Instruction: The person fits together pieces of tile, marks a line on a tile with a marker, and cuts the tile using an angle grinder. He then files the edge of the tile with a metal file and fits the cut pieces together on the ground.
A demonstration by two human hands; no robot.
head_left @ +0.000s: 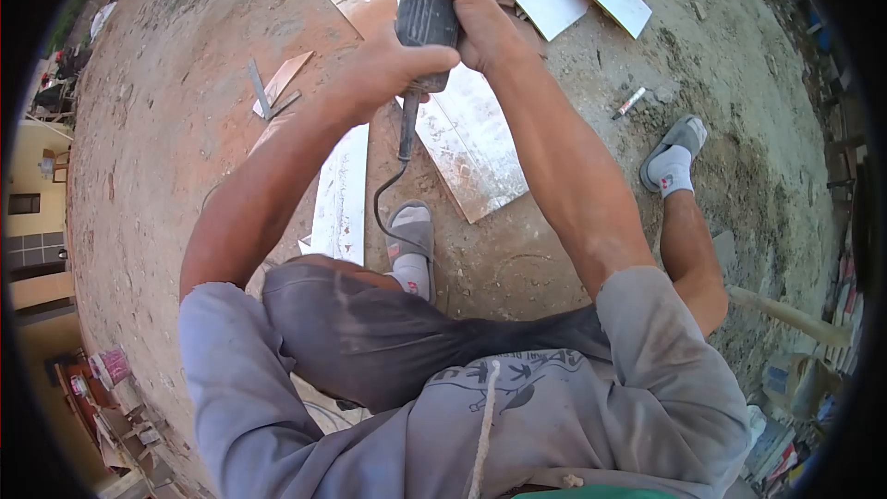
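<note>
A power tool that looks like an angle grinder (429,20), with a dark ribbed body and a red front, is held out ahead of me. My left hand (388,66) wraps round its rear end, near where the cord leaves. Farther forward, my right hand (476,23) grips the red part. The tool's head is cut off by the top edge, so its disc is hidden. From the tool a black cord (405,134) hangs and curves down by my foot. Under the tool lies a dusty white panel (473,152).
More white panels (342,199) lie left of the tool, with others (550,0) at the top right. A metal square (261,92) rests on the dirt at left. A marker-like tube (630,103) lies near my slippered foot (673,152). Clutter lines both sides.
</note>
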